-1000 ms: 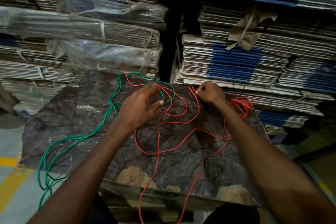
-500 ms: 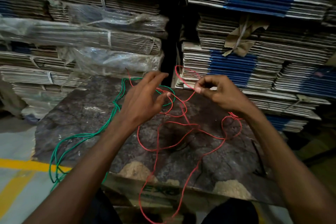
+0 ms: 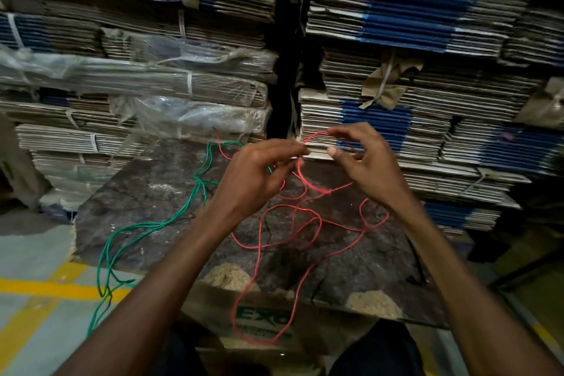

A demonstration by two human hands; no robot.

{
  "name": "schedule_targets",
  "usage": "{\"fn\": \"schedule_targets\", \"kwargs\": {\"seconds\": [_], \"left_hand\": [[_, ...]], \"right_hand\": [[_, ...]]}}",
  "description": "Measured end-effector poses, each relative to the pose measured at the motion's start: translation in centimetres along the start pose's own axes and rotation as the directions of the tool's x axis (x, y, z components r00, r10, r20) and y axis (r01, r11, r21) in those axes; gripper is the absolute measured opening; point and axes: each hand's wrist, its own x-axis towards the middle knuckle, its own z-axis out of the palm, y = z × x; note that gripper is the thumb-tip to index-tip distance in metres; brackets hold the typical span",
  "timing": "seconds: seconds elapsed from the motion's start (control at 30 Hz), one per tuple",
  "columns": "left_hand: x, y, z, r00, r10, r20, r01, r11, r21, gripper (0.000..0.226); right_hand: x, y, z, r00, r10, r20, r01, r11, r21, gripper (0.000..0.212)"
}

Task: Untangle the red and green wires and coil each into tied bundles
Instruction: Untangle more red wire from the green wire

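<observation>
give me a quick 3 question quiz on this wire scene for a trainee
1. True or false: both hands are working the green wire.
2. Which wire hangs off the board's left side? A red, B green, C both.
3. Fill in: the red wire's long loop hangs over the board's ____ edge.

Key:
1. False: the left hand and right hand hold up a loop of the red wire.
2. B: the green wire trails off the board to the floor.
3. Front (near).

One head-worn camera looks forward and down. The slab (image 3: 146,210) lies near, stacked cardboard (image 3: 427,40) just beyond.
</observation>
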Motion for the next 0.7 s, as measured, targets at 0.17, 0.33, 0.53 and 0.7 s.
{"fn": "schedule_targets", "kwargs": {"seconds": [0.17,0.33,0.53,0.7], "left_hand": [[-1.3,1.1,-0.1,0.967,-0.222,0.128,0.254,0.898,-0.360,0.024],[-2.6,2.3,-0.6,0.825,-0.476,0.304,0.528,0.457,-0.716,0.038],[-3.1,1.9,-1.1,0.690,-0.582,0.429,0.628,0.187,-0.756,0.041],[-3.9,1.8,-0.7,0.636,-0.549,0.543,0.723,0.177,-0.668,0.046]], "right_hand": [[0.6,1.0,1.4,0.999,-0.003,0.053,0.009,0.992,-0.124,0.026],[0.7,0.6,1.2,0.999,0.028,-0.015,-0.027,0.996,0.084,0.014],[0.7,0.6,0.2,0.999,-0.005,-0.034,0.007,0.997,0.071,0.014],[1.2,0.3,0.0,0.999,-0.002,-0.054,0.007,0.995,0.096,0.013]]}}
